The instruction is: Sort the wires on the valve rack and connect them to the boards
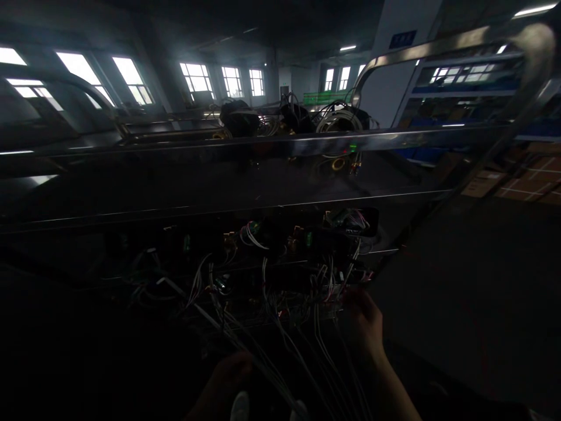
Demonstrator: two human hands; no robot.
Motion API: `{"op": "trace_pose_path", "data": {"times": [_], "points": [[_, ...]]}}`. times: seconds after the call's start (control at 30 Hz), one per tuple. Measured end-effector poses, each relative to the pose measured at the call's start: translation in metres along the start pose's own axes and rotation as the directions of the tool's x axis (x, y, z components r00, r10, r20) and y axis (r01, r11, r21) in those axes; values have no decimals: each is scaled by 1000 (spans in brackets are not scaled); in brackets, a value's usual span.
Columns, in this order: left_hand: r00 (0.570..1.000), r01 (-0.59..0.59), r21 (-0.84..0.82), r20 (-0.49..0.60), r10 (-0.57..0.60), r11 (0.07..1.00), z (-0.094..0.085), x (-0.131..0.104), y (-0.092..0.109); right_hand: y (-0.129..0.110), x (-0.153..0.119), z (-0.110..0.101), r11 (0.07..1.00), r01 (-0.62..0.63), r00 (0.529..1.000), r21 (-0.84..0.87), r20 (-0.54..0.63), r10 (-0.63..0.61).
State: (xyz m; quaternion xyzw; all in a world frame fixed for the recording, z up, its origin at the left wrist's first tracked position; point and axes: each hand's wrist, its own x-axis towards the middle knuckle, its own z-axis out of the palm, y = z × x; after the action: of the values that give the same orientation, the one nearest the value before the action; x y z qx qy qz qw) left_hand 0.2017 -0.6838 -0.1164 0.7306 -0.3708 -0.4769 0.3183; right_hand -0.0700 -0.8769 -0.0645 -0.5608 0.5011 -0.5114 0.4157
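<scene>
The view is very dark. My right hand (366, 316) reaches to the right end of the lower shelf, its fingers bent inward beside thin red and white wires (335, 292). Whether a wire lies between the fingertips is too dim to see. Low in the view, my left hand (234, 363) is beside a bundle of long pale cables (258, 356) hanging from the shelf; its fingers are lost in shadow. Dark units with wires (260, 234) stand in a row above the hands, one with a clear-looking top (350, 220) at the right.
A metal cart with a shiny rail (394, 139) and a bent tube handle (438, 45) spans the view. Coiled cables (339, 121) and dark units lie on its top. Cardboard boxes (532, 175) and blue shelving stand at the right. Shoes (240, 404) show below.
</scene>
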Motion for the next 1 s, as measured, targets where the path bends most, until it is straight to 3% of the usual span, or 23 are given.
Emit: {"op": "trace_pose_path", "data": {"times": [0.13, 0.2, 0.37, 0.5, 0.63, 0.7, 0.8, 0.87, 0.9, 0.97, 1.0], "points": [[982, -177, 12, 66, 175, 984, 16, 15, 34, 3, -19, 13, 987, 129, 983, -97, 146, -114], [970, -225, -42, 88, 228, 973, 27, 23, 55, -5, -20, 19, 988, 134, 977, -78, 178, -118], [954, -249, -224, 110, 278, 942, 58, 56, 94, -24, -17, 36, 992, -43, 988, 118, 151, 25], [937, -177, -408, 209, 280, 895, 74, 75, 111, -38, -16, 50, 951, -180, 980, 251, 123, 153], [891, -198, -568, 235, 388, 799, 62, 70, 130, -59, -11, 58, 849, -284, 959, 445, 116, 260], [897, -193, -597, 215, 387, 778, 51, 64, 140, -69, -10, 59, 817, -304, 951, 489, 113, 287], [914, -181, -641, 172, 369, 746, 35, 58, 156, -84, -16, 55, 884, -291, 955, 366, 60, 289], [909, -180, -669, 168, 382, 721, 27, 58, 168, -94, -23, 51, 980, -164, 978, 111, -111, 177], [902, -184, -677, 172, 395, 713, 24, 59, 174, -98, -26, 49, 997, -54, 975, -56, -219, 40], [890, -202, -673, 178, 420, 712, 20, 62, 188, -107, -26, 46, 900, 186, 892, -395, -317, -323], [885, -219, -662, 174, 431, 717, 19, 64, 194, -109, -24, 46, 803, 284, 832, -523, -281, -478]]}}
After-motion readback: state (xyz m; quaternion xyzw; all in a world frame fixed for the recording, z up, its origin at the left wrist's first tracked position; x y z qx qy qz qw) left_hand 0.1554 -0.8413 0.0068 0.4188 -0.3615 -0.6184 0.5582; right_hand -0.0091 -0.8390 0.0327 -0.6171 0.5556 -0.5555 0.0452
